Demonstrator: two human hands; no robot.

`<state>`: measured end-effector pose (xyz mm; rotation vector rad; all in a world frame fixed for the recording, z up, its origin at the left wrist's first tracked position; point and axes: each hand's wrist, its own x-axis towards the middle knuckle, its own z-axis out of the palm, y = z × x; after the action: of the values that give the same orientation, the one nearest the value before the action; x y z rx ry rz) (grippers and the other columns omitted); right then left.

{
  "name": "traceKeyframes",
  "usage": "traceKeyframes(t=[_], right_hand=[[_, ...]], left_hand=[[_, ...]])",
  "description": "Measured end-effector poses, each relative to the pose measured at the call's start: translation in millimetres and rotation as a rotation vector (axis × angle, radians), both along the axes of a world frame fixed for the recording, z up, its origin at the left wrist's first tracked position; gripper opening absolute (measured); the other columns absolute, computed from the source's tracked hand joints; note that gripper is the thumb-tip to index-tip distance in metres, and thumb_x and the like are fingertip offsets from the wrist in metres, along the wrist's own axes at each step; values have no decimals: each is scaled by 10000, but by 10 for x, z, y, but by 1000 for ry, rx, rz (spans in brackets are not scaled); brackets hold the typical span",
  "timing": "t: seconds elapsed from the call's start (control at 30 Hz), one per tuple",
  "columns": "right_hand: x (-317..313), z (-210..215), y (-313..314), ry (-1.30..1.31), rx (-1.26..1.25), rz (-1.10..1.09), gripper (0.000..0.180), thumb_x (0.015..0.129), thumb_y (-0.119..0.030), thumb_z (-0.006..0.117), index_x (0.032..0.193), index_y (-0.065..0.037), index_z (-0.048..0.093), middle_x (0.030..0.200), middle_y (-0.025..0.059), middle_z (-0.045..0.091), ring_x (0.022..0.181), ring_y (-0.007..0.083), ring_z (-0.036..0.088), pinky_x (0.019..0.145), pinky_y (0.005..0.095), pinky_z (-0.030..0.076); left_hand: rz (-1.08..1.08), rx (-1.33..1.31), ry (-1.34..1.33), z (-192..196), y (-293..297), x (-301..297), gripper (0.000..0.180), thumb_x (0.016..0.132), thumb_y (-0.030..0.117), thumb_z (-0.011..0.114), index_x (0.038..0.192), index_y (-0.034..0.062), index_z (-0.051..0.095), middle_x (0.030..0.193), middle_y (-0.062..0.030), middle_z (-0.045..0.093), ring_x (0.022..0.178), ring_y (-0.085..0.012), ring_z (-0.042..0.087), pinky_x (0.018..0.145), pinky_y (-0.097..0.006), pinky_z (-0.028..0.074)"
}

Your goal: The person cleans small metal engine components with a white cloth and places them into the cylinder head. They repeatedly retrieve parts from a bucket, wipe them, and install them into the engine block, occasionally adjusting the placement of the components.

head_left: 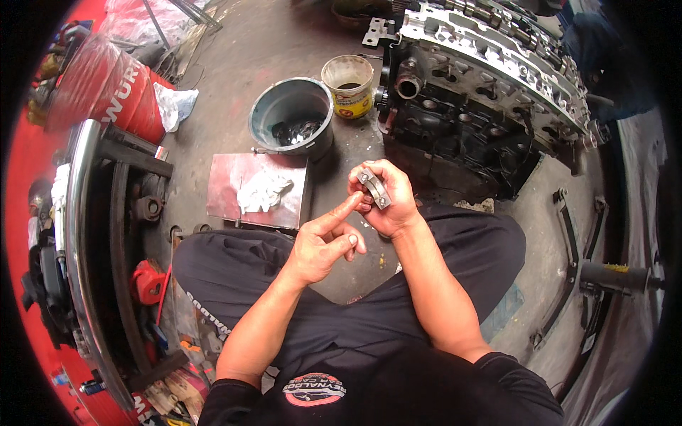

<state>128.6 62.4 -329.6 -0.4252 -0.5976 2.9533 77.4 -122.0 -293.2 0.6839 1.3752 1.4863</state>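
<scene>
A small arched metal bearing cap (374,188) with a bolt hole at each end is held in my right hand (395,199), its curved face turned up. The fingers wrap behind it and the thumb side steadies it. My left hand (323,245) holds nothing; its index finger stretches out to the edge of the cap, at or very near its surface. The thumb stands apart and the other fingers bend loosely. What lies under the cap is hidden by my right fingers.
Ahead on the right stands an engine block (462,135) with its cylinder head (490,60). A dark bucket (259,117) and a yellow tub (362,106) stand ahead. White cloth (263,190) lies on a red metal box (226,186). A metal-edged cart (89,234) borders the left.
</scene>
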Motion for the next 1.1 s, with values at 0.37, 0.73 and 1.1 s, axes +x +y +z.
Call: traceKeyframes(t=[0.37, 0.73, 1.1], right_hand=[[-304, 71, 65, -140, 333, -71, 338, 991, -250, 512, 880, 11, 697, 808, 62, 685, 638, 122, 587, 538, 268, 464], [-661, 599, 702, -745, 1567, -375, 298, 1017, -314, 623, 971, -31, 703, 857, 160, 673, 715, 329, 668, 621, 435, 534], [-584, 1983, 450, -995, 1324, -400, 235, 987, -261, 690, 1029, -30, 677, 937, 145, 617, 745, 356, 658, 635, 436, 527]], left_hand=[[-57, 8, -186, 45, 226, -268, 801, 939, 111, 671, 1633, 117, 270, 860, -174, 699, 791, -200, 668, 687, -307, 532], [140, -299, 722, 327, 1092, -1041, 821, 707, 44, 869, 1448, -17, 520, 907, -126, 641, 816, -267, 615, 749, -368, 525], [-312, -295, 963, 1810, 1552, -1096, 832, 656, 75, 847, 1395, -54, 485, 1264, -196, 555, 1091, -393, 549, 950, -478, 467]])
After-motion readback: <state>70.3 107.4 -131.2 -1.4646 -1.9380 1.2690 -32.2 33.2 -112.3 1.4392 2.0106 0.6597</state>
